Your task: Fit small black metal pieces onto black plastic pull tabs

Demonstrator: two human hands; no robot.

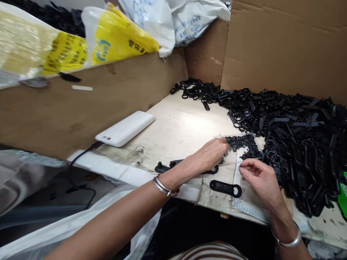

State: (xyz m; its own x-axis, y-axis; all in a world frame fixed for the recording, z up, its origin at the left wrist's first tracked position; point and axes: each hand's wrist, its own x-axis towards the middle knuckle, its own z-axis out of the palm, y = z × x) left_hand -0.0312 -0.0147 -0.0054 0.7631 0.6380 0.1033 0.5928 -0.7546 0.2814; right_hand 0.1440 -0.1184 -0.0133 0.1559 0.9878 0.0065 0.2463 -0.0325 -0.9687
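My left hand (210, 153) is closed, its bent fingertips at the left side of a shallow clear tray (261, 147) that holds small black pieces (244, 141). What those fingers hold, if anything, is hidden. In front of the tray, my right hand (260, 177) pinches thumb and forefinger together; a tiny dark speck shows at the tips, too small to name. Between the hands and nearer me lies a flat black plastic arm (225, 189) with a ring at its right end. Under my left forearm are more black arms (162, 167), partly covered.
A large heap of black plastic parts (292, 119) spreads along the back and right. At the left, a white power bank (126, 128) with a black cable lies against a cardboard wall (108, 97). Yellow and white bags (121, 36) hang over that wall. A tall cardboard sheet (284, 47) stands behind.
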